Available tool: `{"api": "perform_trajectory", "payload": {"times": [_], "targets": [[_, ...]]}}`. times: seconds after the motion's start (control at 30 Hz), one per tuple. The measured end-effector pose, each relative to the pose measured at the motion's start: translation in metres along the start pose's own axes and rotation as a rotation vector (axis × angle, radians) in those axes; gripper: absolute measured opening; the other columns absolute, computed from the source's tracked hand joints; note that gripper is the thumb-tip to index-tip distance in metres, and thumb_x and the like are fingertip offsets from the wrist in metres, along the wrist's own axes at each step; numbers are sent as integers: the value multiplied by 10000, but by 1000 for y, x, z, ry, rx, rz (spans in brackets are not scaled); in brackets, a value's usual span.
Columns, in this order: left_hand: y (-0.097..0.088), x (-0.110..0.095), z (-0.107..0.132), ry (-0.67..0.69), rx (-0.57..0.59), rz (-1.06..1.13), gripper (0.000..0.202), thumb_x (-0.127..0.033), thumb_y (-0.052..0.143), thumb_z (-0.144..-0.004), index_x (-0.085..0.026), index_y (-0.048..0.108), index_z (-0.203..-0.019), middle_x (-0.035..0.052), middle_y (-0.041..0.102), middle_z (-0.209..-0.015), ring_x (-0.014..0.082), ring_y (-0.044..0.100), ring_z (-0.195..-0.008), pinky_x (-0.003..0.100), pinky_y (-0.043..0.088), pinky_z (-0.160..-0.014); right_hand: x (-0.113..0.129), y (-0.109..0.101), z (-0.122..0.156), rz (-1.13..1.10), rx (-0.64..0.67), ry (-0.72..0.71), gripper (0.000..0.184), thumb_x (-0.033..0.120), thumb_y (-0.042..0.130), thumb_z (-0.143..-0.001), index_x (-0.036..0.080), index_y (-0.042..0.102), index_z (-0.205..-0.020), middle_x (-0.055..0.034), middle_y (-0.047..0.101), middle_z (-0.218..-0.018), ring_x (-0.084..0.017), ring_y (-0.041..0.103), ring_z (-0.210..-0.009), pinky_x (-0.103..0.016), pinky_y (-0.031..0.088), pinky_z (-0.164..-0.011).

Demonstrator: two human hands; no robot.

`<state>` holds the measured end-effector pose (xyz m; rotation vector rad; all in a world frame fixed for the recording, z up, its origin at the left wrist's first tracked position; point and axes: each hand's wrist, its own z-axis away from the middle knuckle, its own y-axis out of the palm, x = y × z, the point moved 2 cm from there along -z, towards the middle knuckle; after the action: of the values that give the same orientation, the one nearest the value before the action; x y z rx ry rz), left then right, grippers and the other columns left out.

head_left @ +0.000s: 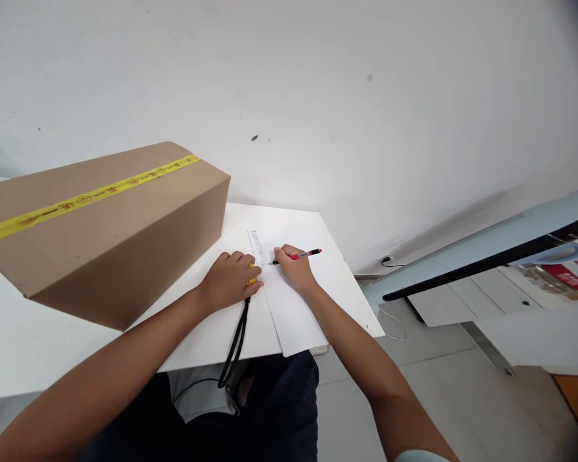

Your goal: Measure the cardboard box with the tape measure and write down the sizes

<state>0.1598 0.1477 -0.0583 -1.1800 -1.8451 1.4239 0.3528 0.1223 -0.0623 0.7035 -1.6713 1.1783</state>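
Observation:
My right hand pinches a red and black pen, its tip on a white sheet of paper. Small lines of dark handwriting run along the sheet's upper left edge, too small to read. Just left of the pen tip, my left hand is closed around a small yellow object, mostly hidden by the fingers, at the paper's left edge. A black wrist strap hangs from beneath that hand over the table's front edge.
A large cardboard box with yellow printed tape stands to the left on the white table. Behind rises a white wall. At right are a pale panel with a black edge and white drawers. Cables hang below the table.

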Motion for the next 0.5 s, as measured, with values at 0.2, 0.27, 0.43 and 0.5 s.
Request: {"api": "perform_trajectory", "payload": {"times": [0.2,0.27,0.43,0.5], "targets": [[0,1,4,14,-31,3,267,-387,545,-979,-258,701,-1154,82,670,-1270,258,625,-1110,399,464,-862,-2,0,-2,-14,27,1,340,445,584,-799,224,495,-557,30,497,-590,-154,442,-618,-297,373,-613],[-1,3,7,26,-47,-11,294,-395,535,-987,-264,689,-1201,94,632,-1364,270,607,-1183,419,477,-906,-4,1,-3,-19,34,-4,337,459,583,-803,218,536,-573,27,512,-597,-158,455,-624,-297,377,-618],[-10,4,6,147,-112,-52,411,-460,558,-964,-239,639,-1301,143,571,-1463,295,599,-1253,468,503,-989,-2,8,-7,-34,-18,-78,367,494,562,-802,229,525,-550,23,499,-551,-176,491,-610,-305,400,-609],[-20,-3,7,228,-159,-103,432,-483,561,-948,-231,643,-1289,152,580,-1456,298,610,-1254,470,527,-983,1,10,-9,-42,-33,-125,403,523,559,-804,232,520,-527,10,524,-535,-183,512,-580,-314,422,-595]]}}
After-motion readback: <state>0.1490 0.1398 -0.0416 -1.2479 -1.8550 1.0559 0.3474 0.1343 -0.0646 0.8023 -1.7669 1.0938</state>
